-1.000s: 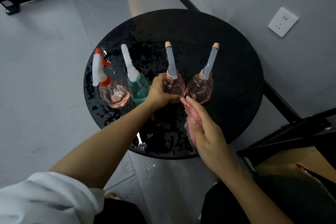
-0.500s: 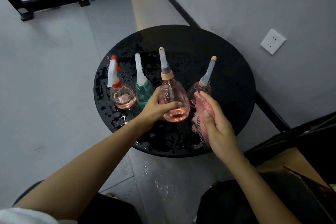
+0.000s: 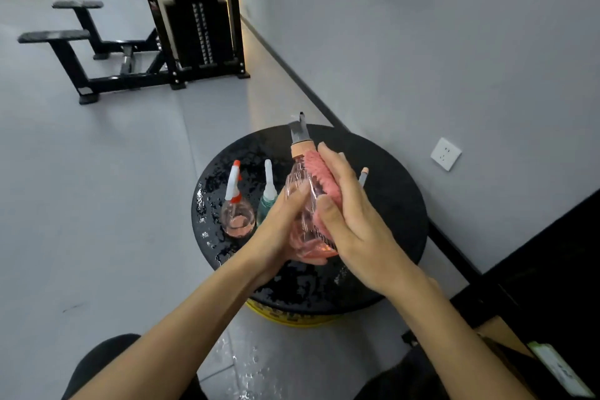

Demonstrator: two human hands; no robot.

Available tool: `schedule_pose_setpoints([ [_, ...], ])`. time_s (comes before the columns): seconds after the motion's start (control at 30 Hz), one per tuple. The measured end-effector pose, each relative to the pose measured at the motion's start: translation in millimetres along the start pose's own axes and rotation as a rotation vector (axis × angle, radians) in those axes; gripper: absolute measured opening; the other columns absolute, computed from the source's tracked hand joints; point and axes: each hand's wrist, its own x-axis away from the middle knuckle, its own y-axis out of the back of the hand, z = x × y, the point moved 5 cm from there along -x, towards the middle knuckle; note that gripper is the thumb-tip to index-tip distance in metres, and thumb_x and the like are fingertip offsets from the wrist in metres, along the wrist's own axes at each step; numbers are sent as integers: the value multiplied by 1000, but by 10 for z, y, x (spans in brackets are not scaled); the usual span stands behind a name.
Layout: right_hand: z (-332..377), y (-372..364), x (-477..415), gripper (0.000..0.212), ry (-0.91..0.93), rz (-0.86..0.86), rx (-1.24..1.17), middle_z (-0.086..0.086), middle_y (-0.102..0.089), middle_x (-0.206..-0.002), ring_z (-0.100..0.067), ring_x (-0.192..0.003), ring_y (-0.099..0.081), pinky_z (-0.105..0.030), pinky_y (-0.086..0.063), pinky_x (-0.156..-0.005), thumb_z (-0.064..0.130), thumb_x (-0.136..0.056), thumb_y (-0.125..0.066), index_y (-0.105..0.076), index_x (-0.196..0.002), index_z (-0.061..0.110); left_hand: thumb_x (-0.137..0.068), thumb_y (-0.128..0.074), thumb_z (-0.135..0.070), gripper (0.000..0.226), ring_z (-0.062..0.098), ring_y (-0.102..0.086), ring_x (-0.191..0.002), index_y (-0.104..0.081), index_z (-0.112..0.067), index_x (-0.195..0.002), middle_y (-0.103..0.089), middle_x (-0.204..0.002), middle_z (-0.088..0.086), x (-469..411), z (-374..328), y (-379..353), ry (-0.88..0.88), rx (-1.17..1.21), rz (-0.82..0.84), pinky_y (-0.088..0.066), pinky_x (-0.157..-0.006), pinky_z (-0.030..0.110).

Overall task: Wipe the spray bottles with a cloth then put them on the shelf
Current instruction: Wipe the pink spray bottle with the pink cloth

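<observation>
The left hand (image 3: 282,224) grips the pink spray bottle (image 3: 300,214) from its left side: its fingers are curled round the clear, ribbed belly and the thumb lies across the front, the tip pressed flat on the plastic. The right hand (image 3: 355,224) comes in from the other side with the pink cloth (image 3: 323,174) between palm and bottle. Its fingers (image 3: 334,166) lie close together and nearly straight, reaching up along the cloth to the peach collar under the grey spray head, while the thumb is folded onto the front of the bottle, so that cloth and bottle are clasped between thumb and fingers. A dark-striped edge of the cloth shows below the thumb. The bottle is held up over the round black worktop (image 3: 399,227), tilted a little, with the spray head pointing up and away from the person; some pink liquid sits in its bottom. Three more bottles stand on the worktop, which is speckled with water drops: a clear bottle with a red-and-white trigger (image 3: 235,214) at the left, a teal bottle (image 3: 268,201) just beside it and partly behind the left hand, and a fourth bottle (image 3: 363,176) of which only the grey, peach-tipped nozzle shows past the right hand. A white socket (image 3: 445,153) is set in the grey wall.
</observation>
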Motion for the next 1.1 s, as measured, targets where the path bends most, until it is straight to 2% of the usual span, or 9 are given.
schedule_pose_setpoints([
  [0.17,328,32,163,53,28,-46,-49,26,-8,-159,10,-144,8,-9,-1,-114,48,-100,-23,-25,-151,32,-86,-41,-66,52,32,-68,-109,-64,-37,-123,-70,-122,5,313,-173,-38,96,113,-26,-48,-90,69],
  [0.23,437,5,274,50,71,-72,8,27,-6,-159,8,-145,7,-18,-4,-119,37,-103,-25,-22,-152,31,-95,-35,-61,37,27,-70,-106,-69,-52,-105,-74,-114,-3,409,-267,-98,71,106,-27,-46,-93,70],
  [0.33,561,-121,486,51,136,-126,153,25,0,-160,-3,-149,9,-42,-7,-121,29,-105,-26,-14,-154,32,-102,-25,-48,52,9,-73,-93,-71,-59,-80,-77,-97,-12,504,-410,-187,1,99,-38,-55,-85,51],
  [0.43,648,-269,653,52,183,-163,317,22,5,-161,-9,-150,9,-37,-1,-118,35,-103,-20,-10,-154,34,-93,-33,-56,49,15,-67,-112,-69,-31,-117,-73,-118,1,516,-361,-133,-26,95,-63,-54,-86,28],
  [0.5,680,-261,639,52,200,-191,387,21,1,-161,-9,-150,5,-27,-2,-118,34,-103,-19,-11,-154,33,-90,-35,-60,57,16,-62,-121,-64,-26,-125,-69,-126,1,546,-330,-114,-29,70,-104,-49,-96,29],
  [0.6,685,-122,431,51,164,-257,431,21,-3,-161,-5,-149,3,-33,-12,-118,37,-103,-15,-14,-154,34,-95,-27,-62,51,8,-53,-130,-56,-43,-132,-61,-136,-12,609,-329,-215,-102,-50,-100,-38,-112,44],
  [0.77,698,-59,295,55,103,-214,354,22,7,-161,0,-147,16,-46,-3,-122,48,-100,-7,-3,-154,37,-94,-25,-60,41,-2,-59,-119,-61,-58,-113,-65,-124,-25,659,-381,-311,-114,-43,-120,-43,-108,45],
  [0.93,720,-265,668,52,160,-157,312,22,11,-160,-5,-148,14,-47,-4,-121,33,-103,-15,-1,-153,34,-102,-22,-50,55,1,-69,-102,-75,-49,-89,-76,-102,-14,624,-433,-245,-92,-11,-139,-51,-88,20],
  [1.1,603,-177,483,52,115,-204,289,23,3,-161,-3,-148,11,-47,-8,-122,37,-102,-13,-6,-153,35,-100,-26,-54,47,10,-59,-124,-63,-37,-125,-66,-129,-7,595,-353,-229,-133,-66,-182,-40,-109,39],
])
